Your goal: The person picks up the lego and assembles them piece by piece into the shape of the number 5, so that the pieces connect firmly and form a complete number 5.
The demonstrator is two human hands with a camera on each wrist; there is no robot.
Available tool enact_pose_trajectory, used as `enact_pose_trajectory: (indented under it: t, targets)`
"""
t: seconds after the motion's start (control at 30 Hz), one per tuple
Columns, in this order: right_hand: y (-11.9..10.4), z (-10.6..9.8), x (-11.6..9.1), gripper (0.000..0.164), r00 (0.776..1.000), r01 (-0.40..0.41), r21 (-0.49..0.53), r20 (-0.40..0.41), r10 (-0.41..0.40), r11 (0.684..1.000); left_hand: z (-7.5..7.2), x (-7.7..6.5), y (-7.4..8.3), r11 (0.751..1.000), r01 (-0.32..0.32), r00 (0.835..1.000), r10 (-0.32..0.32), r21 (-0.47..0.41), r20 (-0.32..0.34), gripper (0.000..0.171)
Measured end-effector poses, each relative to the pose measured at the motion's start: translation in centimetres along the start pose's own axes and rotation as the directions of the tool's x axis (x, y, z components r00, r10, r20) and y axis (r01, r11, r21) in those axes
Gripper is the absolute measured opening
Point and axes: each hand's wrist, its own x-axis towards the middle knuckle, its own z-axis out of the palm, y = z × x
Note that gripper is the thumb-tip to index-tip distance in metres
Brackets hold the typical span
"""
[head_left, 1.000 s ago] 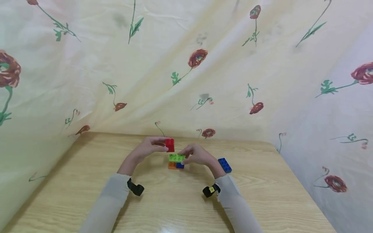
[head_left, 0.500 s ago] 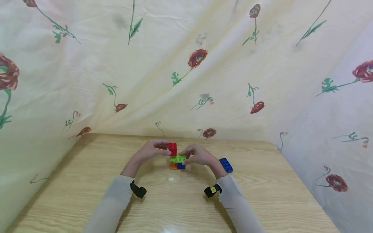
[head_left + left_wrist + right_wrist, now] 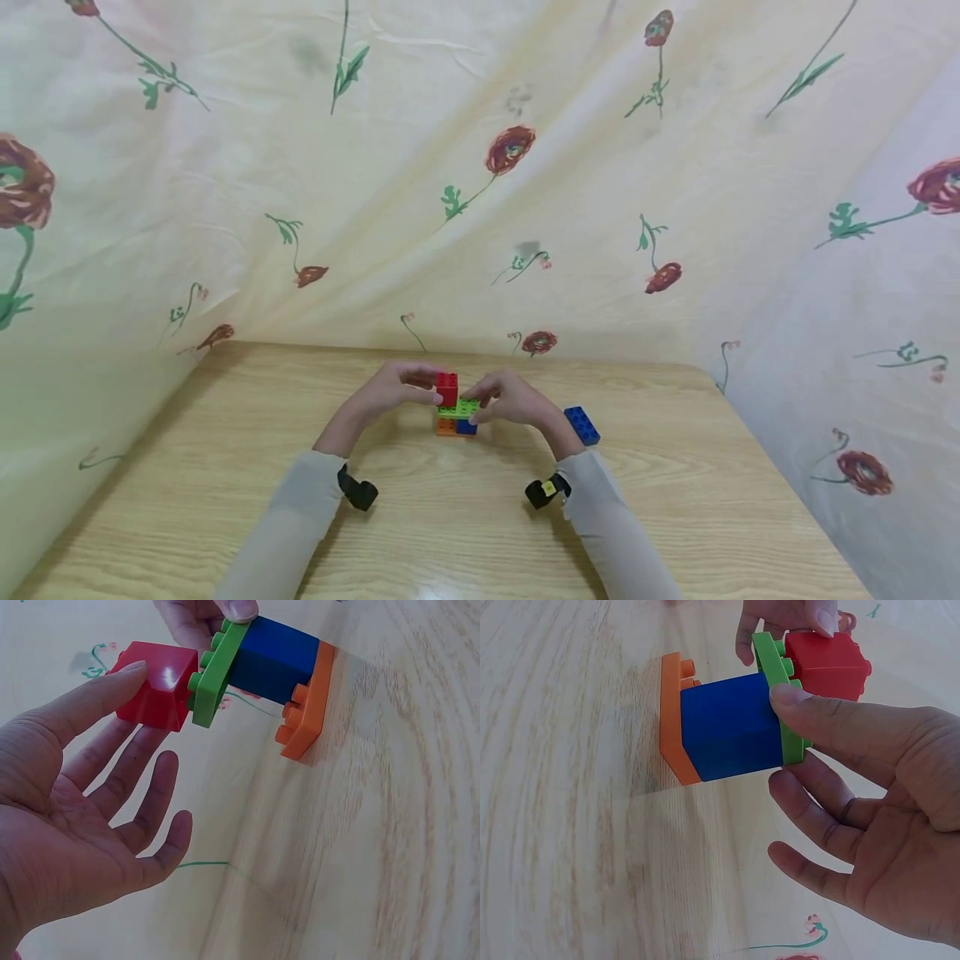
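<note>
My left hand (image 3: pixel 392 387) pinches a red toy building brick (image 3: pixel 156 684) between thumb and fingers, its underside right at the studs of a flat lime-green brick (image 3: pixel 217 671). That green brick tops a small stack: below it is a blue brick (image 3: pixel 731 724), and at the bottom a flat orange brick (image 3: pixel 673 720) on the table. The blue one covers one end of the orange brick, whose other studs show. My right hand (image 3: pixel 513 398) pinches the green brick at its right end, thumb on the near edge. The red brick sits over the green brick's left half.
Another blue brick (image 3: pixel 582 425) lies on the wooden table (image 3: pixel 450 533), just beyond my right wrist. Behind the table hangs a flowered cloth (image 3: pixel 375 208), which also runs along both sides. Each wrist wears a black camera strap.
My left hand has brought the red brick right and down, from above the stack onto the green brick's left half. The right hand keeps its hold with hardly any movement.
</note>
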Motion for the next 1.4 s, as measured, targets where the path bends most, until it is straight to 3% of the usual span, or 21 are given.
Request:
enact_pose_trajectory:
  t: [0.67, 1.4]
  targets:
    - [-0.01, 0.08, 0.0, 0.034, 1.0, -0.008, 0.004, -0.001, 0.008, 1.0, 0.25, -0.16, 0.35, 0.999, -0.024, 0.999, 0.022, 0.022, 0.048, 0.044]
    - [-0.17, 0.01, 0.08, 0.034, 1.0, -0.022, 0.027, 0.0, 0.022, 0.999, 0.16, -0.12, 0.53, 0.997, -0.045, 0.998, 0.042, 0.06, 0.049, 0.042]
